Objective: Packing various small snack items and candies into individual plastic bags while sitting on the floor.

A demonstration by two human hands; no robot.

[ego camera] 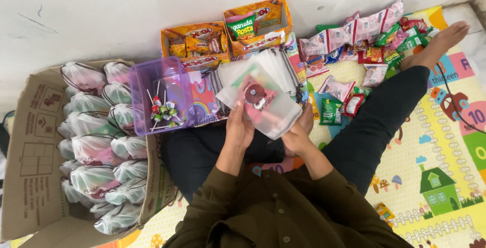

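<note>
Head view: our left hand [239, 126] and right hand [298, 134] both grip one see-through bag [258, 98], holding its sides, near the purple tub [159, 96].

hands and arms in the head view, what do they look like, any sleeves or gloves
Both hands are bare: no gloves, rings or watch show on the left hand or the right hand. The forearms are uncovered too. Dark olive sleeves of a buttoned shirt are pushed up toward the elbows on both arms.
</note>
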